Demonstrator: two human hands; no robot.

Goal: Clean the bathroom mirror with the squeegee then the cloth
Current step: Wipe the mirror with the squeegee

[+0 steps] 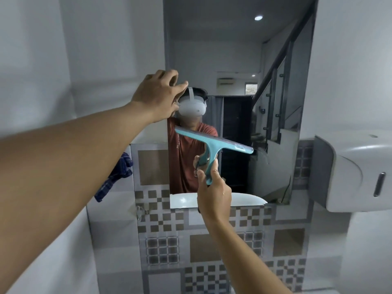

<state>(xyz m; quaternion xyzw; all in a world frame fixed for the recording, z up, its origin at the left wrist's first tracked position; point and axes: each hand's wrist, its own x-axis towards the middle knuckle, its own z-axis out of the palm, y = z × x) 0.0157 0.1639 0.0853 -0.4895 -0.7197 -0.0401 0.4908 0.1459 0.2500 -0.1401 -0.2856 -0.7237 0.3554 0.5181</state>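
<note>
Fingers (201, 174) of the right hand (214, 194) are wrapped round the squeegee (212, 141) handle, judged the proper hold: light, stiff. The left hand (157, 96) is loosely curled, empty.

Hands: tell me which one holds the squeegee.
The right hand grips the teal squeegee by its handle, in front of the mirror. The left hand holds nothing; it is up at the mirror's left edge.
</note>
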